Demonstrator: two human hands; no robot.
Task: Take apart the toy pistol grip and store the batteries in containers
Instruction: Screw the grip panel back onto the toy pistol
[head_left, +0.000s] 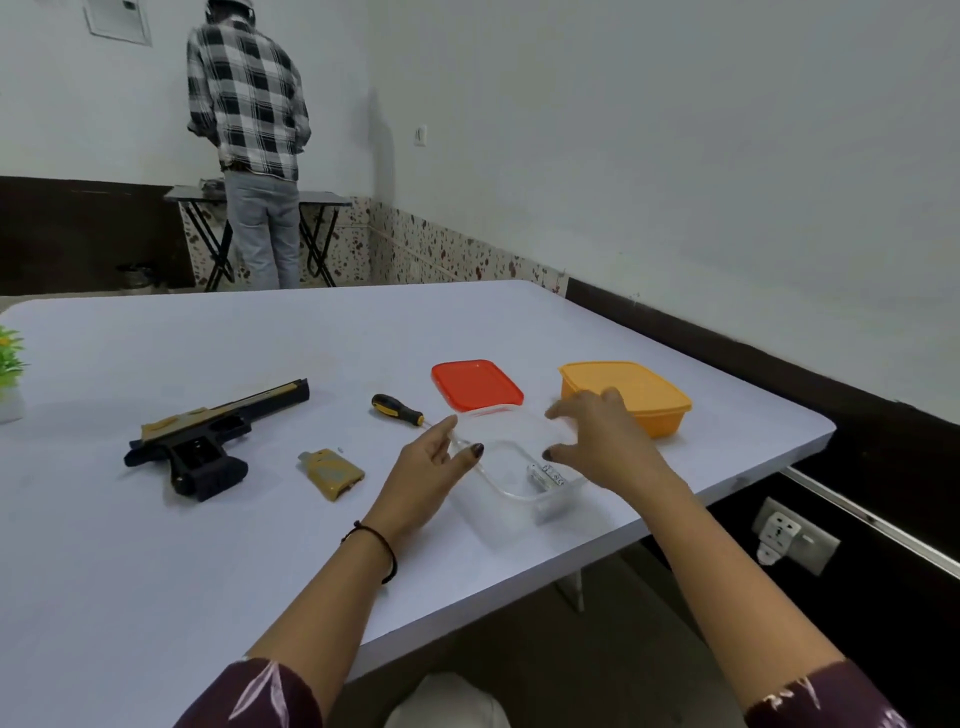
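Both forearms reach forward over the pale table. The left hand lies palm-inward, fingers nearly straight, against the left rim of a clear rectangular plastic container (silver batteries lie inside). The right hand arches over its right side, fingers spread and bent; contact is unclear. The black-and-tan toy pistol lies well to the left.

Red lid, orange box, blk/tan pistol, blk-yellow screwdriver, b&w plaid shirt
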